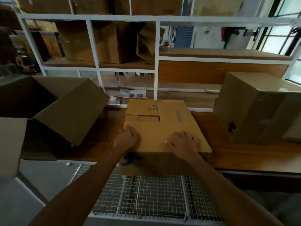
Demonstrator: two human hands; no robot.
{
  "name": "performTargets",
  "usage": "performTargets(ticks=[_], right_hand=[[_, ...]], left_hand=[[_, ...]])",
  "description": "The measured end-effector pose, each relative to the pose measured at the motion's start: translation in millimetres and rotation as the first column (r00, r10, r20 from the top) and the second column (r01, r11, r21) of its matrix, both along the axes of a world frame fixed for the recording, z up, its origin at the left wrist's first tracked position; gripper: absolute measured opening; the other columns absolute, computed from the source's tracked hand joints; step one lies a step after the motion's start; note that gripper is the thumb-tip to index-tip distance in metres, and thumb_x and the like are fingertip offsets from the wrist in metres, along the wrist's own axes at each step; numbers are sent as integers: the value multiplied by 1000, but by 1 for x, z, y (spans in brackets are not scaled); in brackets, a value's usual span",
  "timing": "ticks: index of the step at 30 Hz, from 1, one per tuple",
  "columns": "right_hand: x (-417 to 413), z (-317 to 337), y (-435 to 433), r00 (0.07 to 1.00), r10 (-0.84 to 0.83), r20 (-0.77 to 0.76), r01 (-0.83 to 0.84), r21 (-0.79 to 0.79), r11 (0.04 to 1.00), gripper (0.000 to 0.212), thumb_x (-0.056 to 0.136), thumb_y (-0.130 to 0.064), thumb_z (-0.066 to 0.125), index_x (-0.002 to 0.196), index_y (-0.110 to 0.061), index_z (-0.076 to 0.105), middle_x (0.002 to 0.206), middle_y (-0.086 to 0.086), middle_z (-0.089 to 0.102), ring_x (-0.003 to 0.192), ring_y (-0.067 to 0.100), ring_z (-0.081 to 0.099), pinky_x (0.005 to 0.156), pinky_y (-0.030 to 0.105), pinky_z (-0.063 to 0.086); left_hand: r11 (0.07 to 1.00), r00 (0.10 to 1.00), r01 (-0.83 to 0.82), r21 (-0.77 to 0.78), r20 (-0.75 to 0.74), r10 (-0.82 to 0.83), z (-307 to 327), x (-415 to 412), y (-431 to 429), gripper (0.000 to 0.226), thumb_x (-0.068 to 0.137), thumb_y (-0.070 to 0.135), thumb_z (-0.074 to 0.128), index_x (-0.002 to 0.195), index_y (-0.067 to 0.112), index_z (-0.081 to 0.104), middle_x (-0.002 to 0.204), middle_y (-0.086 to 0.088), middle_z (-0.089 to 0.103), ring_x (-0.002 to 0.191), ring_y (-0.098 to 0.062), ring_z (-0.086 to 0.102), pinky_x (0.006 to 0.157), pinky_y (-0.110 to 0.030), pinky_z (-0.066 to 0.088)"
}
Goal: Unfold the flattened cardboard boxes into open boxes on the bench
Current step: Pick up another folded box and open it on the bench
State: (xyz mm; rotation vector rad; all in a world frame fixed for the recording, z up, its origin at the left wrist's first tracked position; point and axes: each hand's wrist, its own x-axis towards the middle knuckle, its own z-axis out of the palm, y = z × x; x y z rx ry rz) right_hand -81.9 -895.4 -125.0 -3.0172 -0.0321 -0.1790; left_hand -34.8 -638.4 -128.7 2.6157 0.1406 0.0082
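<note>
A brown cardboard box [169,128] stands on the wooden bench [244,157] in front of me, its top flaps folded in, with "R13" printed at the far edge and a blue mark on its near side. My left hand [127,137] rests curled on the near-left part of the top flap. My right hand [183,141] presses flat on the near-right part, fingers spread. An opened box [61,111] lies tilted on the left, mouth facing up and toward me. Another formed box [254,108] stands at the right.
A white metal shelf frame [156,62] with stored cartons stands behind the bench. A newspaper [132,93] lies on its low shelf. A wire mesh rack [154,198] sits below the bench's front edge. A pale cardboard panel [9,147] is at the far left.
</note>
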Motion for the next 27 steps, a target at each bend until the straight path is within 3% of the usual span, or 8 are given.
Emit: performTargets(ticks=[3,9,13,17,20,22,24,27], right_hand=[[15,-13,-7,999,-37,-21,37,12,999,70,90,-74,18,141,-32,40,156,9,33,144,33,23,110,62,20],[76,7,-29,989,138,-54,-142,-69,988,74,86,-79,25,141,-33,43,149,4,42,134,32,38,109,61,30],[115,-3,-47,992,-14,-124,25,93,995,82,82,-84,25,148,-36,33,162,5,17,148,39,8,108,75,7],[139,-3,-36,989,-125,-85,134,110,985,74,86,-77,31,141,-30,42,157,15,22,142,44,14,106,73,22],[156,-9,-34,984,-154,-87,159,59,985,72,87,-75,31,143,-29,41,155,15,27,140,44,19,105,70,23],[160,-11,-33,983,-170,-65,173,50,984,70,86,-73,34,139,-29,45,153,14,30,138,43,21,104,69,24],[162,-12,-33,984,-173,-30,175,59,983,64,87,-70,39,133,-28,51,149,12,33,135,40,26,103,69,26],[162,-9,-33,986,-167,-14,167,91,982,54,88,-64,41,123,-26,59,143,10,38,132,36,30,100,68,26]], left_hand=[[999,1000,8,45,27,-9,-1,17,3,56,97,54,35,135,13,38,134,-18,43,120,-35,47,96,-50,43],[944,986,37,328,142,-88,3,59,12,47,96,52,36,119,14,51,137,-15,44,126,-36,41,98,-53,42],[893,961,203,403,94,-261,4,96,-10,57,96,52,38,142,19,39,152,-12,34,141,-33,29,111,-51,30],[895,952,260,363,59,-300,-4,134,-48,61,95,57,33,144,22,37,153,-8,37,140,-29,32,116,-50,24],[894,943,267,359,96,-320,-4,152,-69,49,96,51,37,136,24,47,140,-5,50,131,-25,43,109,-46,32],[895,920,293,338,157,-360,-5,158,-76,37,96,46,40,123,29,58,120,-1,63,111,-21,56,95,-40,42],[887,917,298,354,151,-368,-9,161,-78,44,92,51,30,109,30,65,101,2,70,92,-18,62,86,-36,45],[917,930,259,304,178,-322,-7,164,-78,48,90,50,27,88,24,68,86,0,71,80,-20,61,88,-38,43]])
